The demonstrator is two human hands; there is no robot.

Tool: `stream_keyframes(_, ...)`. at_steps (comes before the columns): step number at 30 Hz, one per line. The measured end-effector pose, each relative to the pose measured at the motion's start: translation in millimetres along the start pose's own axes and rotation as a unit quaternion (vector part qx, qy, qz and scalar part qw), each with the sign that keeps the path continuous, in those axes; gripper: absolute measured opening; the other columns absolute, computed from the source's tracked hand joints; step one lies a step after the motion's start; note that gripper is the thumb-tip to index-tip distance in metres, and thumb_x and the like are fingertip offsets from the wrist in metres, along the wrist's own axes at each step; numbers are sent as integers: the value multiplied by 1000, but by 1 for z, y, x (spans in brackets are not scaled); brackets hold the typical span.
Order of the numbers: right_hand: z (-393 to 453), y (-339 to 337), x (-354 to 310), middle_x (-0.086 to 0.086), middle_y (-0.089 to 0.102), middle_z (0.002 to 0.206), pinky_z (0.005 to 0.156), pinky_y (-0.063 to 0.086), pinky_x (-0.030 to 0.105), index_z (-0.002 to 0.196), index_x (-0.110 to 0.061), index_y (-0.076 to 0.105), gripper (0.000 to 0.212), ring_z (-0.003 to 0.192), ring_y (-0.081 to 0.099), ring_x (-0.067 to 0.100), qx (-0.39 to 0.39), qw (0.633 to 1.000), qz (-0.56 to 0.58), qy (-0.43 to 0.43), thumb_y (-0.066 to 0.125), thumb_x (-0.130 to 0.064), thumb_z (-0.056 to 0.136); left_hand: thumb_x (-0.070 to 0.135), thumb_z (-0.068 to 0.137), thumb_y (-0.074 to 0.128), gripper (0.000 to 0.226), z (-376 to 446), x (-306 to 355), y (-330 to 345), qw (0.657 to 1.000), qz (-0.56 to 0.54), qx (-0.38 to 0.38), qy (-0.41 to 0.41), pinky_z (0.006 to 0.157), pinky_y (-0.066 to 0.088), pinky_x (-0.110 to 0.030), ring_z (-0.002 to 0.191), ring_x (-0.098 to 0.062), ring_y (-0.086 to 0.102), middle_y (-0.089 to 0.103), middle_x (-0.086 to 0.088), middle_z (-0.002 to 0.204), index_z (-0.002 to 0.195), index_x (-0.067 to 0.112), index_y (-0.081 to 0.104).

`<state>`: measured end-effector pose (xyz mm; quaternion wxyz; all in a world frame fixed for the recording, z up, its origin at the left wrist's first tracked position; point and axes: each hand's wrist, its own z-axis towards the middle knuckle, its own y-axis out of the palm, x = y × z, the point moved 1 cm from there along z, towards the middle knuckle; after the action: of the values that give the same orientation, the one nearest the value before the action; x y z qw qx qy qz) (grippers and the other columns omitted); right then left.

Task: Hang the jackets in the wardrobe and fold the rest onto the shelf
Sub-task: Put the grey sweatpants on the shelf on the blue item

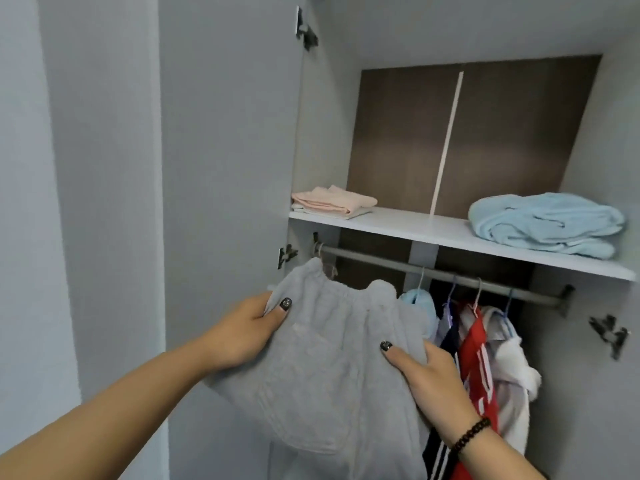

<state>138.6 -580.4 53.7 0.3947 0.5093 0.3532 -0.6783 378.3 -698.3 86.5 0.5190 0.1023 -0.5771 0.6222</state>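
Two hands share one garment: my left hand [249,327] pinches the left edge of the grey sweatpants [325,368] near the waistband, thumb on top and fingers curled underneath, while my right hand [429,379] grips the right edge the same way, thumb pressed flat on the fabric. The waistband stands up toward the rail [433,271], and the rest of the cloth hangs down below my wrists, not yet folded small.

Just behind the pants, the jackets [485,344] hang on the rail at its middle and right. Above them the shelf [415,228] carries a folded pink piece [332,200] at its left end and a bundled light blue one [543,223] at its right end, with bare board between.

To do this well, I judge I should bring the legs up in even halves, keep both edges level so the stack stays square, then lift it over the shelf's front edge and set it in the middle gap, touching neither pile. A loose fold would likely slump off the front.
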Motion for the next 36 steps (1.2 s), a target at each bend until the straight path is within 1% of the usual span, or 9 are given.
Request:
stream_keyframes(4,22,-20,-16,-10,75,84,61,51,12,90,-17,71,7,77,69,2,50,998,-30,-38,69,-13,85,39,101,39,27,53,22,7,998,-46,-39,35,81,46,-18,97,2,61,68,18,102,102,31,65)
stream_keyframes(6,35,-34,-24,-11,74,85,66,53,16,88,-19,71,6,79,69,2,74,995,-45,-55,69,-14,85,37,100,43,23,82,36,14,996,-46,-51,48,77,45,-16,94,3,61,68,20,97,97,33,66)
stream_keyframes(10,64,-72,-34,-7,75,86,77,57,30,89,-17,73,7,83,70,9,136,986,-45,-82,71,-12,83,37,99,49,25,137,67,42,992,-57,-71,91,74,48,-14,91,-2,65,71,13,95,99,22,69)
stream_keyframes(15,112,-124,-43,-5,75,84,68,56,23,88,-14,73,7,79,70,10,180,978,-41,-100,70,-10,83,42,96,54,33,209,107,80,981,-87,-117,129,89,54,-38,96,-20,68,73,0,99,104,14,69)
stream_keyframes(20,170,-174,-58,-8,75,87,73,54,30,92,-17,72,10,81,70,9,205,970,-53,-119,71,-14,82,39,96,52,21,282,143,102,971,-106,-109,186,83,53,-27,90,-5,67,72,16,95,97,28,70)
stream_keyframes(24,215,-200,-67,-10,74,89,73,53,29,95,-19,71,13,84,70,7,229,961,-57,-142,71,-19,82,34,96,55,20,344,165,110,966,-107,-85,219,85,53,-33,94,-13,68,73,9,97,98,22,71)
stream_keyframes(29,274,-218,-84,-10,72,96,81,54,31,103,-23,64,25,90,68,9,262,949,-57,-164,72,-21,81,29,98,54,19,433,205,122,962,-28,-54,267,76,47,-25,90,-14,62,69,4,99,100,17,68)
stream_keyframes(33,322,-234,-100,-8,70,100,90,53,38,105,-24,57,33,95,66,11,310,933,-51,-176,75,-27,77,28,98,52,11,518,249,139,939,95,-16,329,77,36,-30,88,-17,52,57,4,93,92,21,56)
stream_keyframes(36,353,-248,-108,-6,68,105,92,52,41,110,-22,53,46,99,65,13,341,921,-45,-183,77,-31,72,29,98,52,17,576,285,164,927,121,-6,356,79,37,-31,95,-24,52,59,-5,105,101,13,58)
